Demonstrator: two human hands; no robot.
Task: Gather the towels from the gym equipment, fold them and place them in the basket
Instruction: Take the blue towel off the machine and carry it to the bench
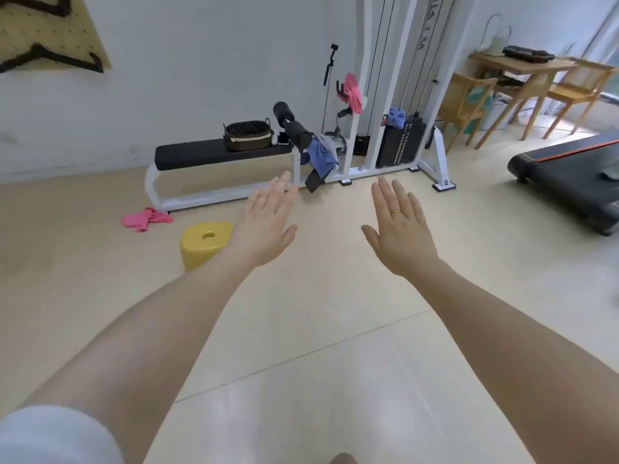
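Both arms reach forward over the pale floor (301, 329), palms down. Left hand (264, 226): fingers straight, close together, grip fully open, holding nothing. Right hand (400, 226): fingers straight and slightly spread, a gold ring (396, 213) on one finger, grip fully open, holding nothing. The hands are apart from each other and touch no object.

Basket (248, 134): dark woven, sits on the black tabletop (201, 154) of the white-framed bench, toward its right end, at about 11 o'clock from the left hand. A phone (283, 139) lies just beside the basket on its right.

Towels:
- blue towel (320, 157) hangs from the bench's roller end, at 12 o'clock between the two hands, well beyond the fingertips.
- pink towel (354, 92) is draped high on the white cable machine (392, 61), above the blue one.
- second blue towel (397, 117) lies on top of the black weight stack (400, 145).
- second pink towel (147, 219) lies crumpled on the floor near the bench foot, at 9 o'clock from the left hand.

A yellow stool (204, 241) stands just beside the left wrist. A treadmill (569, 179) sits at 2 o'clock; a wooden desk (526, 67) and chairs stand behind it.
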